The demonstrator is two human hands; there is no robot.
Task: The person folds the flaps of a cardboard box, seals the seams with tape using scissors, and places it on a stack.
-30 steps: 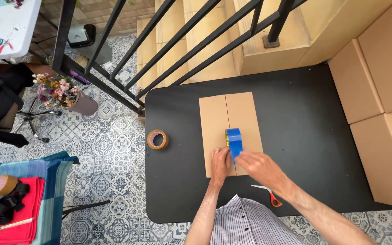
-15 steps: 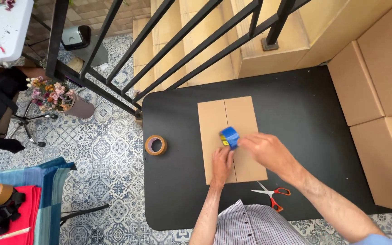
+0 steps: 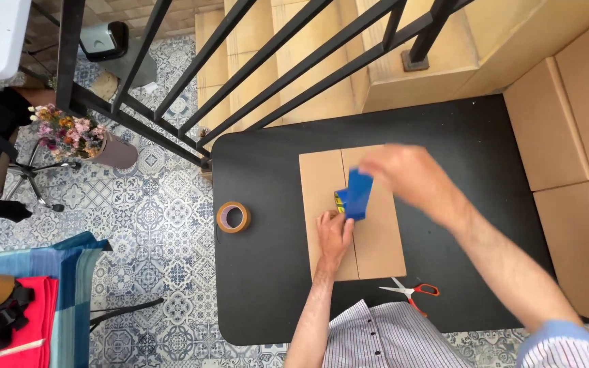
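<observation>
a: since the earlier picture the right hand (image 3: 410, 177) has lifted and swung up over the far half of the flat brown cardboard box (image 3: 376, 232), carrying the blue tape dispenser (image 3: 356, 194) up along the seam. the view has slid too, so the worktop now sits further right.

b: and the left hand (image 3: 335, 235)?

a: pressed flat on the box at the seam, fingers spread narrow, just below the dispenser. the right hand is blurred; it seems to hold the dispenser, but i cannot tell how its fingers close.

b: how to do this well, you'd say?

a: my judgement: keep the left palm firm on the seam, draw the dispenser straight along it, low and steady, so the strip lies without creases.

b: anything else packaged or marked about?

a: a brown roll of packing tape (image 3: 233, 217) near the left edge of the black worktop (image 3: 267, 272), orange-handled scissors (image 3: 414, 292) near the front edge, plain tall cardboard boxes (image 3: 574, 129) stacked at the right. the dispenser shows a small yellow label patch on its left side.
</observation>
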